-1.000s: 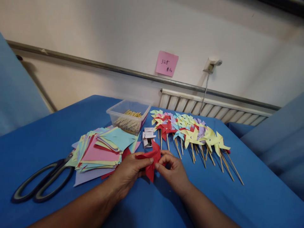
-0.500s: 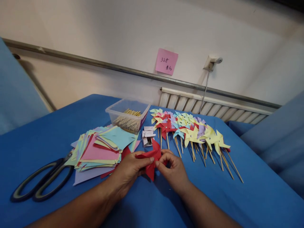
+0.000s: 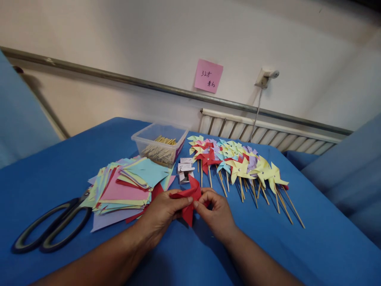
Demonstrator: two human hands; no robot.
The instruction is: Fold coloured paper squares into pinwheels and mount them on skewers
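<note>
A red paper pinwheel is between my two hands, its blades folded toward the middle. My left hand grips it from the left, thumb pressed near the centre. From the right, my right hand pinches a folded blade with thumb and fingertips. No stick shows on this pinwheel; its back is hidden by my fingers. Just beyond the hands stand small white boxes, the nearest one open with small things inside that I cannot make out.
Coloured paper sheets are piled on the left, with large scissors beside them. Behind is a clear plastic box of thin sticks. Several pinwheels on sticks lie at the right on the blue-covered table. A radiator stands behind.
Almost nothing differs. Both hands keep their hold on the red pinwheel, and the view has shifted very slightly.
</note>
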